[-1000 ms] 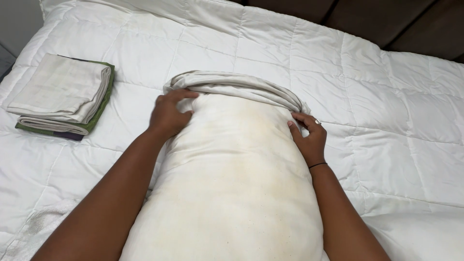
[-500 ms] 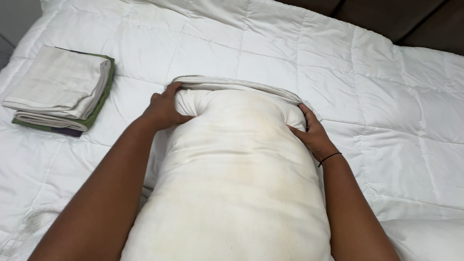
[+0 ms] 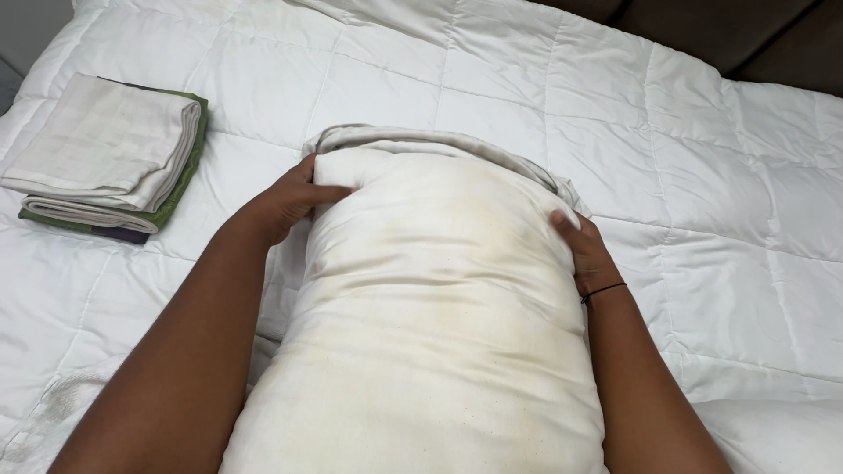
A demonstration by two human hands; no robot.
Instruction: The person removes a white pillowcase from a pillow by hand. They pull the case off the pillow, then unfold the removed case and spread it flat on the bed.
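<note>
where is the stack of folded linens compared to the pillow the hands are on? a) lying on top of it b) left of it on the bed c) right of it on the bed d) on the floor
b: the stack of folded linens lies on the white quilt left of the pillow, apart from it, beyond the left hand; the right hand grips the pillow's other side.
</note>
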